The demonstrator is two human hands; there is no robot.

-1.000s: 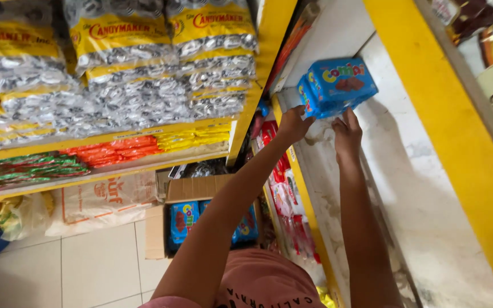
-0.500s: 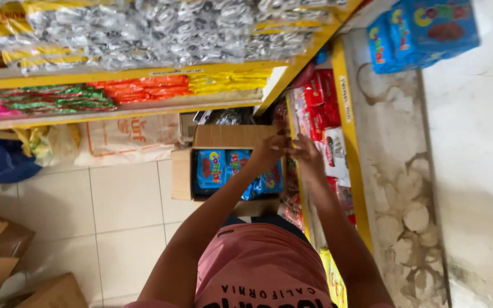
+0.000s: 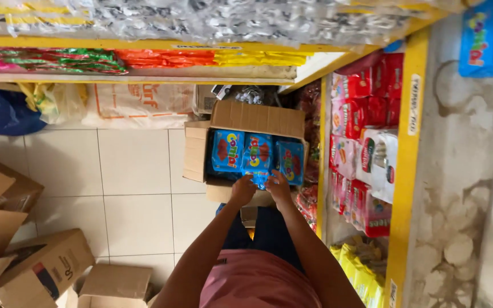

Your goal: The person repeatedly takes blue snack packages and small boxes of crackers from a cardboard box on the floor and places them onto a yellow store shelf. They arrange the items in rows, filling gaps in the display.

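Both arms reach down into an open cardboard box (image 3: 258,120) that sits on the pale tile floor (image 3: 132,188). The left hand (image 3: 243,191) and the right hand (image 3: 279,188) are close together, side by side. Between them they hold one blue snack pack (image 3: 259,178). The fingers of both hands curl around the near end of this pack, the left fingers on its left side and the right fingers on its right side. How hard they squeeze it cannot be told from here.

Just past the fingertips, more blue packs (image 3: 227,150) stand in a row inside the box, touching each other. The held pack sits at the near edge of this row, right by the box's front wall.

To the right of the right-hand fingers is a yellow shelf (image 3: 407,171). It has red and pink packs (image 3: 366,91) on it, and yellow bags (image 3: 360,274) lower down. High up on the right, well away from the fingers, another blue pack (image 3: 483,40) sits on a grey shelf.

Far beyond the fingers, long shelves hold shiny silver bags (image 3: 229,20) and strips of red, green and yellow sweets (image 3: 166,57).

Well to the left of the left-hand fingers, brown open boxes (image 3: 24,251) lie on the floor.
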